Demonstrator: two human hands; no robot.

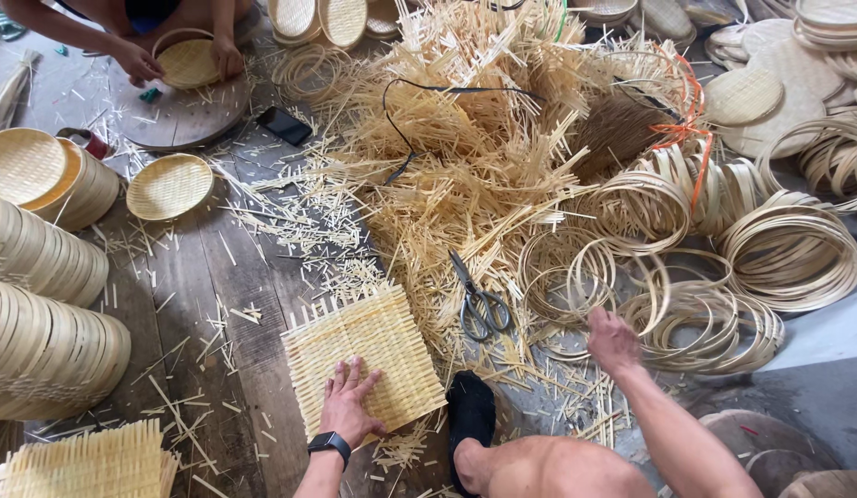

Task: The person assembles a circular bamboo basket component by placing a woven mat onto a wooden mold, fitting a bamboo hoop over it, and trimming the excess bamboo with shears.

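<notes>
The left hand [350,406] lies flat, fingers spread, pressing on the near edge of a square woven bamboo mat [364,360] that rests on the plank floor [202,277]. The mat sits straight ahead of the left arm and slightly turned, so that its corners point roughly away, near and to each side; its loose strip ends stick out along every edge. A dark watch [329,444] is on that wrist.

The right hand [613,339] reaches forward and to the right, knuckles up, fingers curled down into the bamboo rings [696,318] lying there; whether it has closed on one ring or only touches them cannot be told, since the fingertips are hidden behind the hand. The rings lie flat and overlapping, spreading away to the right of that hand, well apart from the mat. So the mat is under the left hand and the hoops are at the right hand, with the scissors [479,300] between the two (handles toward the person, blades pointing away and left), nearer the right hand than the left.

A foot in a black sock [470,410] rests just beside the mat's right corner. Behind it all rises a big heap of cut bamboo strips [465,157]. Finished round trays [41,304] are stacked at the left, and another person's hands [184,60] hold a small round tray at the top left
</notes>
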